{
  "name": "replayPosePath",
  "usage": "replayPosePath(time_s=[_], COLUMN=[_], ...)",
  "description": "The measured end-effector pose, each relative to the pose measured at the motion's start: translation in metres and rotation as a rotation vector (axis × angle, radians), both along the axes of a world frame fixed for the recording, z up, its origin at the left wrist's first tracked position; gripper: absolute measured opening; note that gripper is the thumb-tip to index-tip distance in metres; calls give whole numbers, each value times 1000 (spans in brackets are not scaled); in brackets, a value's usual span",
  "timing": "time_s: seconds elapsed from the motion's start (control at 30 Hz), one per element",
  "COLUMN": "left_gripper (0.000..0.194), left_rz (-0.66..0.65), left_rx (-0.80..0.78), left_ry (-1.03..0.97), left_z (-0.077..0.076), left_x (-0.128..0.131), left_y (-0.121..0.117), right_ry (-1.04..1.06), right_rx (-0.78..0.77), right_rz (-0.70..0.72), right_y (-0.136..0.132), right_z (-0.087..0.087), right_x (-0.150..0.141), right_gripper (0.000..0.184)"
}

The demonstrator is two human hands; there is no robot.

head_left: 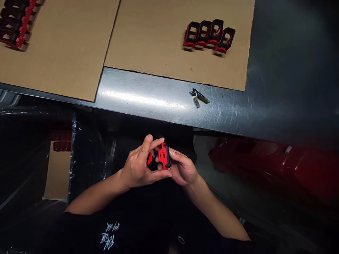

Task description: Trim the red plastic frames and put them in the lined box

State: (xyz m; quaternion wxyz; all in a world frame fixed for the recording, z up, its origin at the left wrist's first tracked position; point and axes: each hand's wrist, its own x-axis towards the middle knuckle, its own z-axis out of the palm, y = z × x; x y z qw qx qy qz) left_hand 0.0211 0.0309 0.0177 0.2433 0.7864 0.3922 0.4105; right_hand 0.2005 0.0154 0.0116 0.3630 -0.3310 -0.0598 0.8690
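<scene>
The left hand [138, 164] and right hand [185, 170] are pinching a red-and-black part [164, 156] near the front edge of the counter [148, 93] (small metal clippers [201, 96] are lying there).

Two flat brown cardboard sheets [159, 46] lie on a grey metal table [278, 88]. Below left, a tan cardboard strip [56, 176] appears beside crinkled clear plastic film [73, 137].

Ahead of right hand [185, 169]: table [278, 88] edge, then clippers [202, 97]. Passage over open metal left of clippers, broader to their right. Beyond, cardboard [148, 38] open mid-sheet; four frames [210, 42] obstruct its right part.
</scene>
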Motion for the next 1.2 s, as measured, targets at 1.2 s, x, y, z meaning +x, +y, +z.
replayPosePath(time_s=[1.2], left_gripper=[79], left_rz=[-157], left_rx=[-382], left_ry=[-101], left_z=[-13], left_x=[-13], left_y=[-2], right_ry=[-411], right_rx=[183], right_rz=[38], right_y=[5], right_z=[17], right_x=[4], right_gripper=[31])
